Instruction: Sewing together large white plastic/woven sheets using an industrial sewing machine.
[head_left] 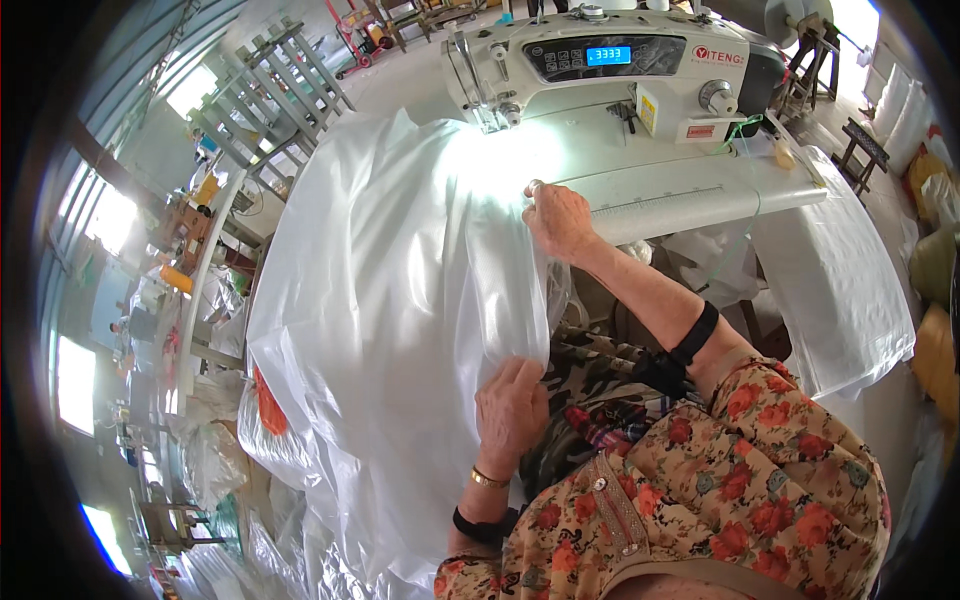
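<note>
A large sheet of shiny white plastic-like fabric (370,270) runs from under the head of a white sewing machine (600,75) down over the table's front. Close to the brightly lit needle area, my right hand (560,218) pinches the sheet's right edge with bent fingers. Lower down, my left hand (512,410) is closed on the same edge, near my lap. Glare from the machine's lamp hides the needle and the stitching spot.
Right of my right arm, a white sheet (830,270) hangs over the table's edge. A green thread (745,128) trails from the machine. At left stand a grey metal rack (270,95) and a long curved-looking table edge (205,290). Clear plastic bags (215,460) are heaped below.
</note>
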